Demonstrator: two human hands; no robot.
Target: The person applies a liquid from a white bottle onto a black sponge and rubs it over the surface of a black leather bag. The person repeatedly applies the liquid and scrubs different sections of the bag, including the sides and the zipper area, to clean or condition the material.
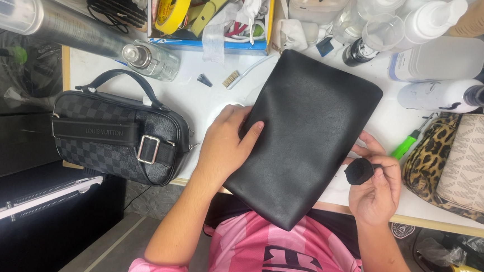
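Note:
A flat black leather pouch (309, 129) lies tilted across the white worktable (193, 102), its lower corner hanging over the front edge toward my pink shirt. My left hand (227, 141) rests flat on the pouch's left edge, fingers spread, pinning it down. My right hand (374, 183) hovers just right of the pouch, fingers pinched around a small black sponge pad (358, 171).
A dark checkered bag with a handle and buckle strap (120, 135) sits at the left. A leopard-print bag and a beige patterned bag (467, 166) lie at the right. Bottles (428, 21), a glass bottle (151, 60), a small brush (240, 77), tape rolls and a green tool (405, 146) crowd the back.

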